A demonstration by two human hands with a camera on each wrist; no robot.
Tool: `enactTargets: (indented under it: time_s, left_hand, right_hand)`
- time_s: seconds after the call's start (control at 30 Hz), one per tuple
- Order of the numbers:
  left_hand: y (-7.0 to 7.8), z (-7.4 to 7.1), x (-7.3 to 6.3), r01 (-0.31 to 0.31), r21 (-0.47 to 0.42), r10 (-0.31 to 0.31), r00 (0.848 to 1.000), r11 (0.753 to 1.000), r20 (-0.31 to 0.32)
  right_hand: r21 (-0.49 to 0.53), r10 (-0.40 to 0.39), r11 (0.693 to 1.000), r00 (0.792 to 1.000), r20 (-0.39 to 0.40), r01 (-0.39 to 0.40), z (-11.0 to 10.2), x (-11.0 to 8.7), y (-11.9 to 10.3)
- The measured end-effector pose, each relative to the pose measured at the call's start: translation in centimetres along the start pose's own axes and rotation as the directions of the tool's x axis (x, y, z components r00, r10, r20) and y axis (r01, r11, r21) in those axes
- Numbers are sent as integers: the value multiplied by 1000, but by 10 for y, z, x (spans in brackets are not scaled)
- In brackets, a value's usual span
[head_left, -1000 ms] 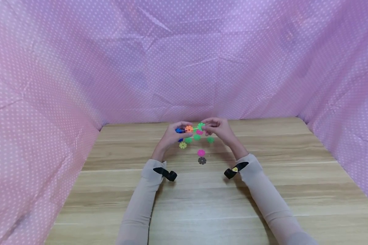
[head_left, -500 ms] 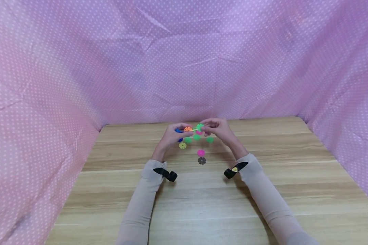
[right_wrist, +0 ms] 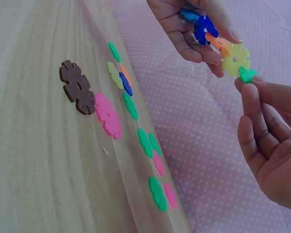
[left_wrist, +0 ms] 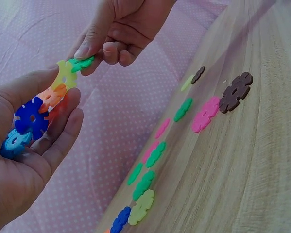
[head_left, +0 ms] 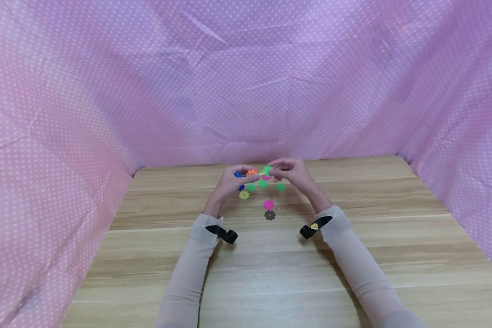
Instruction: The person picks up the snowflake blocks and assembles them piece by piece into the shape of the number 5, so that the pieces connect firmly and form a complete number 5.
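Observation:
Above the table, both hands hold a short chain of slotted snowflake discs linked edge to edge. My left hand (head_left: 228, 182) grips the chain between thumb and fingers. Its light blue disc (left_wrist: 15, 143) lies toward the palm, followed by a dark blue disc (left_wrist: 32, 118), an orange disc (left_wrist: 52, 98) and a yellow disc (right_wrist: 235, 59). At the far end, my right hand (head_left: 296, 176) pinches a green disc (right_wrist: 248, 75) between thumb and index finger. That green disc meets the yellow one's edge, and fingertips partly cover it.
Loose discs lie on the wooden table (head_left: 246, 282) below the hands: a brown one (head_left: 269, 215), a pink one (head_left: 268, 204), a yellow one (head_left: 243, 195) and several green ones, including a green disc (head_left: 280, 187) at the right. Pink dotted cloth (head_left: 246, 91) hangs behind the table.
The chain has tilted a little between the hands, so the orange disc looks flatter in the head view. The green disc has shifted slightly left. Loose discs stay put.

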State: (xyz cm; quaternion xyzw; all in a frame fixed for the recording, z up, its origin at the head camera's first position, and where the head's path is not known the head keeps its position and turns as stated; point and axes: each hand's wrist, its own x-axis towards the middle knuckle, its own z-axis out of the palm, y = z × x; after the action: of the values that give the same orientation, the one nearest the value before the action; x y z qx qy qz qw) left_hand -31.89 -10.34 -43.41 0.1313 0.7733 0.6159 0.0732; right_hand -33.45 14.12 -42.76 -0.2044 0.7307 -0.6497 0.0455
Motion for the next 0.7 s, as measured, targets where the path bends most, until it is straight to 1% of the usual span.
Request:
enactTargets:
  time_s: [0.17, 0.3, 0.4, 0.7]
  left_hand:
    - [0, 0, 1, 3, -9, -3, 1000, 1000, -6]
    - [0, 1, 2, -18, -17, 18, 1000, 1000, -24]
    - [-1, 2, 2, -22, -14, 22, 999, 1000, -32]
    - [-2, 3, 2, -8, -26, 8, 999, 1000, -33]
  right_hand:
    - [15, -5, 1000, 1000, 9, 5, -1, 0, 1]
    - [36, -18, 999, 1000, 6, 18, -1, 1, 1]
    - [42, -23, 999, 1000, 10, 23, -2, 0, 1]
    - [52, -38, 998, 999, 10, 38, 1, -1, 2]
